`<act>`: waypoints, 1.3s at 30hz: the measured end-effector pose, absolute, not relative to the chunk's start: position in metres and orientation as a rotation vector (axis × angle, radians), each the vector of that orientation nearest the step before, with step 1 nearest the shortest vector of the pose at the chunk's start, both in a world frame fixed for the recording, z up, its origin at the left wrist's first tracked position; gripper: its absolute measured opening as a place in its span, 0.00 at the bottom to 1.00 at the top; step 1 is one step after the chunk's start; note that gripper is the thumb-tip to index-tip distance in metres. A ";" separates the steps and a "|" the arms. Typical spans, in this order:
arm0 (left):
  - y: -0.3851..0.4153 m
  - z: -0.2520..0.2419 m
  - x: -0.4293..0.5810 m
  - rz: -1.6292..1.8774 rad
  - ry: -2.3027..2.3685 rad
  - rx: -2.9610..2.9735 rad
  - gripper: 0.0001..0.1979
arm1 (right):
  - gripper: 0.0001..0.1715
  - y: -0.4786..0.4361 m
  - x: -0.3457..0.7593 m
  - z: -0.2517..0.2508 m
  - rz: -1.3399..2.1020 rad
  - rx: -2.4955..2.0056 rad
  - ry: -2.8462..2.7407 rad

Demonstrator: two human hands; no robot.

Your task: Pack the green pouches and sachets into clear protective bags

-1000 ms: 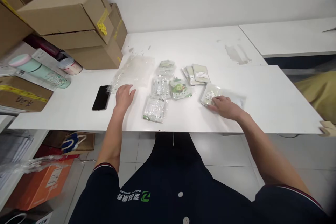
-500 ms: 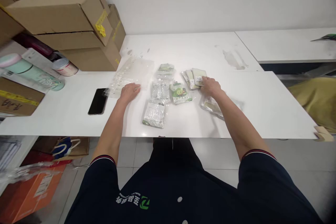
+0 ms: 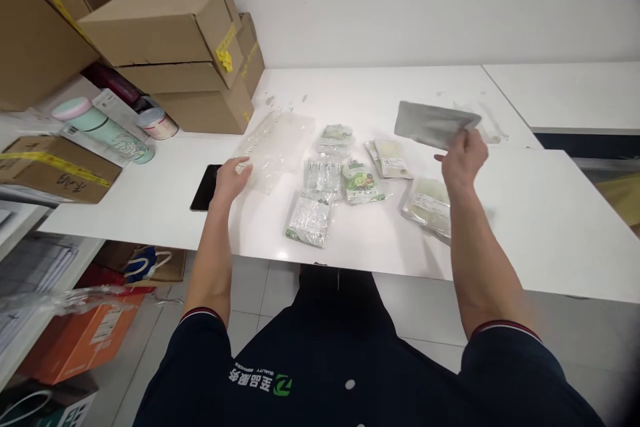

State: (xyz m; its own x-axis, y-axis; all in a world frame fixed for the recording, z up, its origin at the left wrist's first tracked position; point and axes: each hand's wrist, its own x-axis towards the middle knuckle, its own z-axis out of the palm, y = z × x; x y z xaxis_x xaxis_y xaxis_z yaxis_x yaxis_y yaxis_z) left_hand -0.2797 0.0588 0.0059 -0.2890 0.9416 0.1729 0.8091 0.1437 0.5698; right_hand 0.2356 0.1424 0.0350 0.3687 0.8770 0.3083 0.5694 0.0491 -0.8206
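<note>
My right hand is raised over the right part of the table, closed on one edge of a flat silver foil pouch. Below it lie a stack of pale green labelled pouches and a smaller group of similar pouches. Open, with fingers apart, my left hand is beside a spread of clear plastic bags. Between my hands are a green bag with a fruit picture, a clear-wrapped pack, another wrapped pack and a greenish pack farther back.
A black phone lies left of my left hand. Stacked cardboard boxes rise at the back left. Near them are a mint green bottle and a small tin. A wall stands behind the white table.
My right hand has lifted a pouch off the small group and moved it right, its silver face now showing. My left hand has come off the plastic bags. The view has shifted left.
</note>
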 end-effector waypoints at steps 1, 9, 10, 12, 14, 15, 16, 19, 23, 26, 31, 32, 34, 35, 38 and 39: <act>0.046 0.003 -0.285 0.663 2.226 1.824 0.25 | 0.17 0.134 0.235 0.039 0.492 -1.540 -1.203; 0.014 -0.035 -0.264 0.362 2.216 2.228 0.16 | 0.20 0.055 0.198 0.046 1.022 -1.096 -0.906; 0.017 -0.034 -0.263 0.384 2.208 2.247 0.15 | 0.22 0.049 0.195 0.045 1.044 -1.085 -0.886; 0.026 -0.024 -0.264 0.481 2.221 2.229 0.15 | 0.23 0.040 0.191 0.043 1.099 -1.067 -0.844; 0.036 -0.004 -0.267 0.744 2.285 2.092 0.14 | 0.23 0.032 0.190 0.042 1.175 -1.052 -0.793; 0.042 0.008 -0.267 0.941 2.312 1.991 0.13 | 0.23 0.029 0.190 0.042 1.208 -1.044 -0.766; 0.046 0.022 -0.264 1.158 2.325 1.888 0.12 | 0.22 0.025 0.190 0.041 1.234 -1.034 -0.740; 0.046 0.060 -0.240 1.660 2.260 1.848 0.13 | 0.20 0.014 0.191 0.041 1.250 -0.990 -0.694; 0.007 0.071 -0.168 1.513 1.882 2.542 0.13 | 0.13 -0.004 0.198 0.047 1.086 -0.890 -0.708; -0.038 0.039 -0.111 1.120 1.385 3.032 0.11 | 0.09 -0.022 0.203 0.050 0.890 -0.834 -0.758; -0.094 -0.031 -0.059 0.845 0.981 3.103 0.08 | 0.07 -0.054 0.201 0.026 0.637 -0.907 -1.193; -0.100 -0.041 -0.056 0.833 0.970 3.055 0.08 | 0.08 -0.058 0.199 0.017 0.626 -0.907 -1.359; -0.108 -0.057 -0.054 0.841 0.977 2.985 0.09 | 0.12 -0.062 0.195 -0.005 0.645 -0.850 -1.650; -0.110 -0.062 -0.055 0.861 0.989 2.964 0.10 | 0.14 -0.062 0.193 -0.015 0.654 -0.803 -1.749; -0.115 -0.073 -0.058 0.930 1.020 2.920 0.13 | 0.17 -0.057 0.190 -0.042 0.639 -0.686 -1.919; -0.116 -0.075 -0.059 0.944 1.033 2.912 0.13 | 0.17 -0.055 0.189 -0.048 0.630 -0.661 -1.965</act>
